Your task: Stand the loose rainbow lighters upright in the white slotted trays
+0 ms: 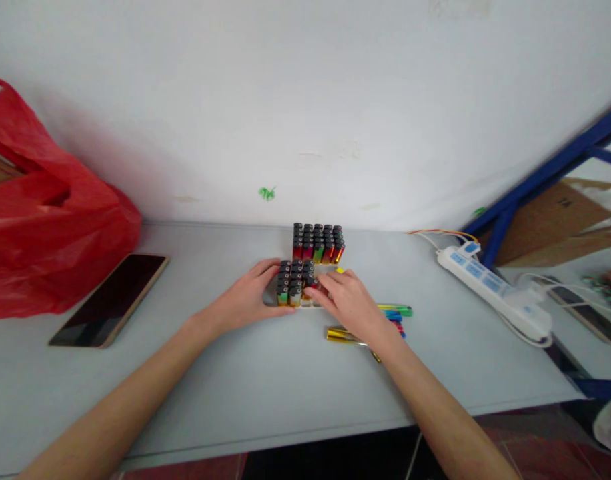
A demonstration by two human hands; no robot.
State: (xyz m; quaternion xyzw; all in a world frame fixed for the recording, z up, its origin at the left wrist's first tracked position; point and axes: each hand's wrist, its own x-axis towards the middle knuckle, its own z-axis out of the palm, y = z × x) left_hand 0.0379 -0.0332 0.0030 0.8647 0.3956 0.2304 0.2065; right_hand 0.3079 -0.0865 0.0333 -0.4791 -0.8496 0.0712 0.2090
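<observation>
My left hand (250, 293) grips the left side of a block of upright lighters (284, 287) with black tops, its thumb along the front and its fingers behind. These lighters stand in rows in a pale, see-through tray (306, 305), which shows at the front right. My right hand (348, 300) is closed at the right end of the rows. Between its thumb and fingers is a red lighter (312, 282), partly hidden. Under and beside the right wrist lie loose lighters, among them a gold one (338, 335) and a green one (405, 311).
Behind, a second block of lighters (318, 243) stands near the wall. To the left are a phone (110, 300) and a red plastic bag (60, 227). A white power strip (493, 290) with cables lies to the right, by a blue metal frame (505, 227) and a cardboard box (560, 217).
</observation>
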